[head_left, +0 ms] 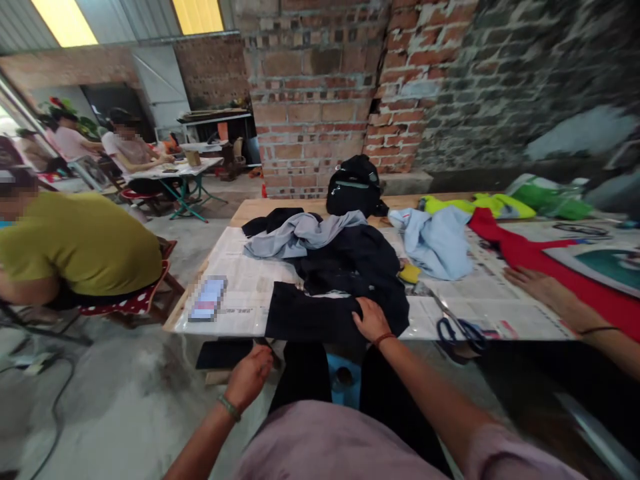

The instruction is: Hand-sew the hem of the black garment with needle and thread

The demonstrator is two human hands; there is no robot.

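Observation:
My right hand lies on a black garment near the table's front edge, its fingers resting flat on the cloth. At the left front corner, my left hand is held low, just off the table edge, with its fingers closed. A small dark thing shows at its fingertips, too unclear to name. The black garment spreads into a crumpled heap, and a grey cloth lies over its far side. Scissors with dark blue handles lie to the right of my right hand.
A phone lies on the newspaper-covered table at left. Behind the heap stands a black backpack. A light blue cloth and red fabric lie at right, near another person's hand. A person in olive sits at left.

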